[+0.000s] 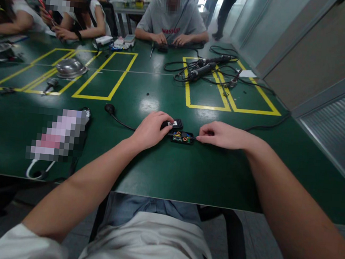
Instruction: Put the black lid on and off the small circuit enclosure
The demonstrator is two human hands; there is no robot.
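Observation:
An open black plastic casing [182, 142] lies on the table in front of me, with a small circuit board and copper-coloured rings showing inside. Just behind it is a ribbed black cover [177, 124] with a white label. My left hand [151, 130] has its thumb and fingers closed on the cover's left end. At the casing's right end, my right hand [219, 134] pinches the thin cable where it comes out. A black cable [121, 122] runs from beneath my left hand to a round black plug [109, 109].
A phone-like item [57, 134], blurred out, lies at left. Further back are a metal bowl [71, 68], black handheld tools [202, 71] with tangled cables, and yellow tape outlines [113, 75]. A person [173, 19] works opposite; others sit at left. The table's front edge is near my lap.

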